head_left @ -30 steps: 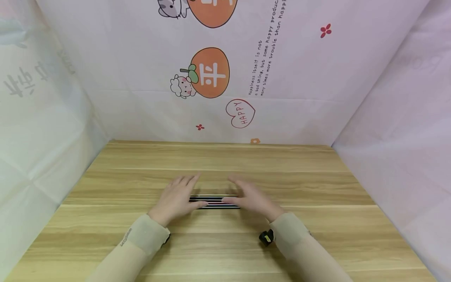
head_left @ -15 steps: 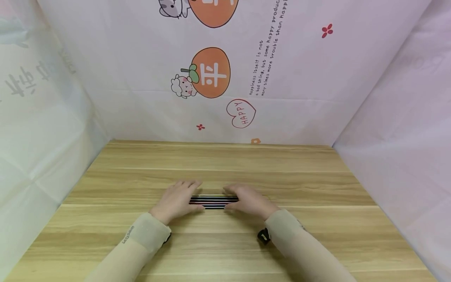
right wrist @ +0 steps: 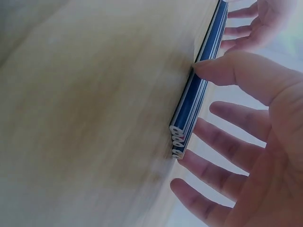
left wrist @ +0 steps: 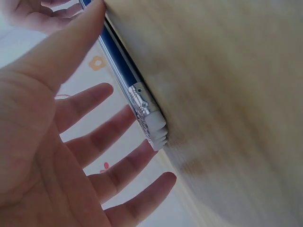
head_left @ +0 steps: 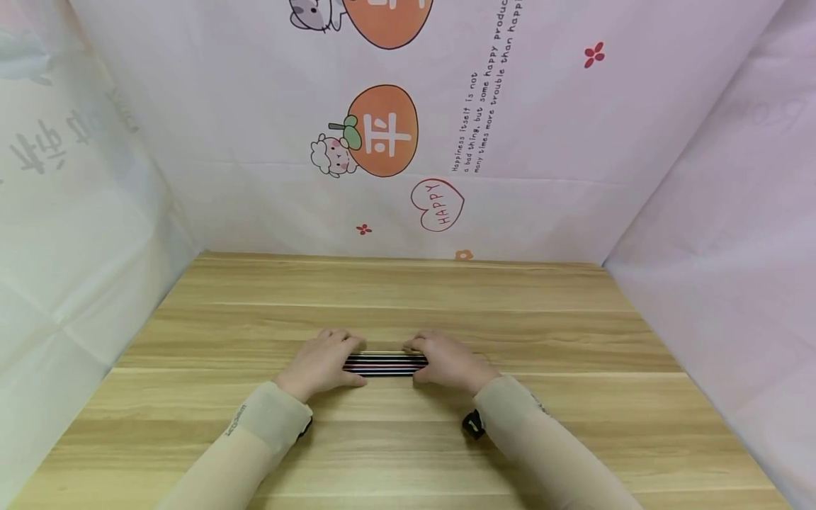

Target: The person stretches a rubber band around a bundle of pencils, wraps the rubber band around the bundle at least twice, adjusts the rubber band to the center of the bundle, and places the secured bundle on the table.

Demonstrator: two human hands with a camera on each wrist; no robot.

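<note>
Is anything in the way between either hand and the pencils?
Nothing visible stands in the way. The pencils lie on the table, the left hand at their eraser ends, the right hand at the other ends, its thumb touching the pencils.

The left hand (left wrist: 45, 142) is holding its fingers spread along one side of the lined-up pencils (left wrist: 120, 64), the thumb crossing them on the other. Silver ferrules (left wrist: 142, 98) are capping the pencils, with white erasers (left wrist: 156, 122) protruding. The wood-grain tabletop (left wrist: 232, 94) is occupying the right; the right hand (left wrist: 40, 18) is showing at upper left.
</note>
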